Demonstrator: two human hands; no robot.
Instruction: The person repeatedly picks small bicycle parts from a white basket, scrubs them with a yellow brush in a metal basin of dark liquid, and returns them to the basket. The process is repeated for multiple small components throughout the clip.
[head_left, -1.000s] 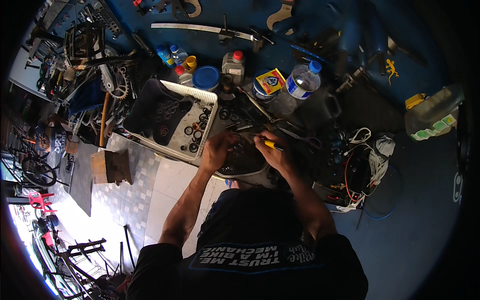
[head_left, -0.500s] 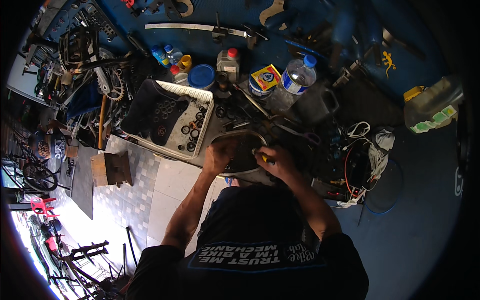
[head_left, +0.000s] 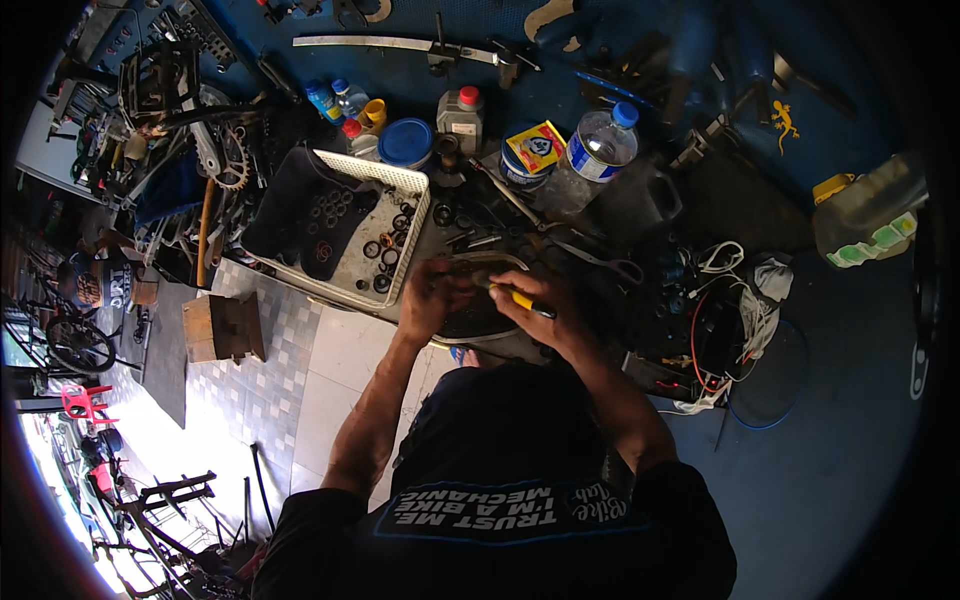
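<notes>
Both my hands work over a round dark basin point(head_left: 490, 335) with a pale rim on the bench. My right hand point(head_left: 548, 310) is closed round a yellow-handled tool point(head_left: 522, 299), its dark butt end pointing right and its head, too small to make out, toward my left hand. With curled fingers, my left hand point(head_left: 430, 298) is over the basin's left side, close to the tool's head. Whatever lies in those fingers is too dark to tell. The basin's inside is dark and partly covered by my hands.
Left of the basin stands a cream perforated tray point(head_left: 415, 215) with a black cloth and several rings. Behind are a grey bottle point(head_left: 459, 125), a blue-lidded tub point(head_left: 405, 143) and a clear plastic bottle point(head_left: 590, 165). Scissors point(head_left: 600, 262) and tangled cables point(head_left: 745, 310) lie to the right.
My right hand has tilted and moved slightly left, bringing the yellow handle into fuller view. Its head is now close to my left hand, which has risen a little.
</notes>
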